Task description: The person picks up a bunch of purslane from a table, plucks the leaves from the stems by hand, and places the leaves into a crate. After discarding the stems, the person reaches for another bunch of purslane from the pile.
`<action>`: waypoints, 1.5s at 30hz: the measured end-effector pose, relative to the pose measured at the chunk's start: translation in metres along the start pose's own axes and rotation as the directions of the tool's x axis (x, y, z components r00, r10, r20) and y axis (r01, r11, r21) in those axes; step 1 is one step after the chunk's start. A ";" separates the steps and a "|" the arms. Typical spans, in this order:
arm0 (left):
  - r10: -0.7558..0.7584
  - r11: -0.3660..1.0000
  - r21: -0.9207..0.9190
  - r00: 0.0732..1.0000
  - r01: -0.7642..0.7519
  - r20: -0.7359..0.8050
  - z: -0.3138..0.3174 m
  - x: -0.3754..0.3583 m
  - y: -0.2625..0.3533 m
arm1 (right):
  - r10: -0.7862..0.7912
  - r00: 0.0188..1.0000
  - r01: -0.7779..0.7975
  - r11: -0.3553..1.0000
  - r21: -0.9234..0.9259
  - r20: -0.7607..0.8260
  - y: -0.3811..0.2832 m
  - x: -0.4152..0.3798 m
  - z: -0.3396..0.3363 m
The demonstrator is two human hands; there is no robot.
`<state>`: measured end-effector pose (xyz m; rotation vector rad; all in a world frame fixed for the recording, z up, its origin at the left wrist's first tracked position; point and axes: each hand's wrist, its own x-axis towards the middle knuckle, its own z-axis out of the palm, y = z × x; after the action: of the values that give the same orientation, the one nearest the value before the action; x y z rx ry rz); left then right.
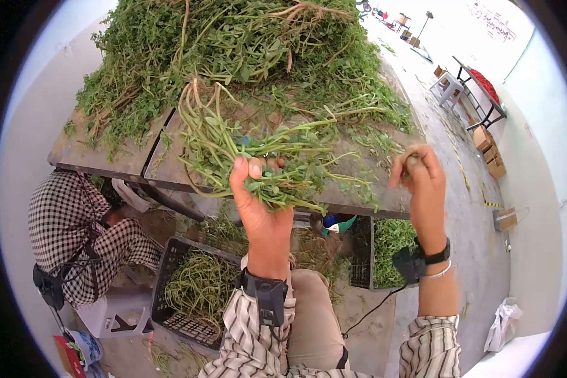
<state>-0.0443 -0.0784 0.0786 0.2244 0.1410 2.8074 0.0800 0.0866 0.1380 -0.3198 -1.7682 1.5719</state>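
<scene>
My left hand (pixel 263 201) is wrapped round a loose bunch of green stems (pixel 217 142), raised over the front edge of the table (pixel 384 195). Pale roots stick up from the bunch, and leafy ends spread to the right. To the right of it, apart from the bunch, my right hand (pixel 416 167) has its fingers curled together near the table's right front corner. Whatever is between those fingertips is too small to name. Behind both hands a large heap of leafy green plants (pixel 233 44) covers the back of the table.
Below the table are a black crate of stems (pixel 157 283) at left and another crate of green leaves (pixel 394 252) at right. A person in checkered clothes (pixel 75 214) sits at left beside a white stool (pixel 116 309). Boxes (pixel 488 151) stand far right.
</scene>
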 end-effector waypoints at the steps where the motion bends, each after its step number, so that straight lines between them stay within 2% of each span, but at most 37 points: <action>1: 0.009 1.000 0.022 1.000 -0.009 0.024 -0.001 0.000 0.000 | 0.063 0.997 -0.055 0.977 -0.206 0.034 -0.009 -0.013 0.004; 2: 0.000 1.000 0.022 1.000 -0.001 0.025 0.002 -0.002 0.000 | 0.132 0.990 -0.099 0.910 -0.404 0.053 -0.013 -0.023 0.008; 3: -0.016 1.000 0.000 1.000 0.016 -0.008 0.008 -0.005 0.001 | -0.065 0.981 0.151 0.841 -0.520 0.181 -0.006 -0.029 0.012; 4: -0.032 0.999 -0.023 0.999 0.031 -0.039 0.011 -0.007 0.001 | -0.234 0.915 0.393 0.705 -0.590 0.329 0.005 -0.034 0.018; 6: -0.039 0.999 -0.013 0.999 0.039 -0.008 0.010 -0.006 0.001 | -0.277 0.885 0.436 0.776 -0.456 0.375 0.017 -0.048 0.038; 7: -0.031 1.000 -0.003 1.000 0.031 0.002 0.007 -0.004 0.001 | -0.281 0.887 0.435 0.776 -0.457 0.367 0.022 -0.050 0.045; 10: -0.058 0.998 -0.022 0.998 0.058 -0.022 0.007 -0.004 0.000 | -0.253 0.879 0.447 0.731 -0.515 0.405 0.032 -0.051 0.060; 13: -0.027 0.999 0.019 0.999 0.027 0.023 -0.002 0.000 -0.001 | -0.343 0.832 0.548 0.625 -0.555 0.436 0.042 -0.047 0.067; 17: -0.001 0.999 0.035 1.000 0.001 0.003 0.000 0.000 0.000 | -0.331 0.832 0.545 0.641 -0.541 0.445 0.049 -0.044 0.069; 19: -0.006 0.999 0.034 1.000 0.007 -0.004 0.000 -0.001 0.001 | -0.290 0.871 0.467 0.742 -0.481 0.397 0.047 -0.045 0.071; 22: 0.014 0.999 0.038 1.000 -0.014 0.007 -0.001 0.000 0.001 | -0.219 0.898 0.386 0.806 -0.449 0.381 0.047 -0.045 0.069; 26: 0.033 0.999 0.015 0.999 -0.033 0.024 -0.005 0.002 0.004 | -0.267 0.905 0.397 0.810 -0.431 0.331 0.048 -0.050 0.067; 28: 0.036 0.999 0.015 0.999 -0.037 0.041 -0.006 0.002 0.005 | -0.188 0.939 0.300 0.860 -0.412 0.289 0.036 -0.056 0.065; 29: 0.040 0.999 0.033 0.998 -0.042 0.039 -0.005 0.003 0.005 | -0.188 0.940 0.299 0.858 -0.417 0.285 0.035 -0.058 0.061; 32: 0.045 0.998 0.049 0.998 -0.047 0.035 -0.003 0.002 0.006 | -0.225 0.955 0.291 0.838 -0.461 0.195 0.034 -0.057 0.037; 35: 0.061 0.998 0.018 0.998 -0.062 0.027 -0.003 0.002 0.005 | -0.154 0.988 0.126 0.828 -0.546 -0.004 0.038 -0.047 0.016; 37: 0.050 0.998 -0.037 0.998 -0.051 -0.043 0.000 0.001 0.005 | -0.129 0.992 0.114 0.826 -0.552 0.012 0.036 -0.041 0.013; 39: 0.035 0.999 -0.038 0.999 -0.035 -0.008 0.001 0.000 0.004 | -0.102 0.994 0.102 0.825 -0.556 0.031 0.034 -0.036 0.013; 41: 0.022 0.999 -0.036 0.999 -0.021 0.027 0.001 0.001 0.005 | -0.105 0.984 0.175 0.743 -0.646 0.145 0.036 -0.031 0.015; 45: 0.040 0.997 -0.070 0.999 -0.042 -0.030 -0.002 0.004 0.006 | -0.154 0.966 0.253 0.743 -0.619 0.210 0.046 -0.024 0.015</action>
<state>-0.0505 -0.0830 0.0777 0.1727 0.0444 2.8509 0.0741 0.0710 0.0866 -0.3206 -2.3431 0.7993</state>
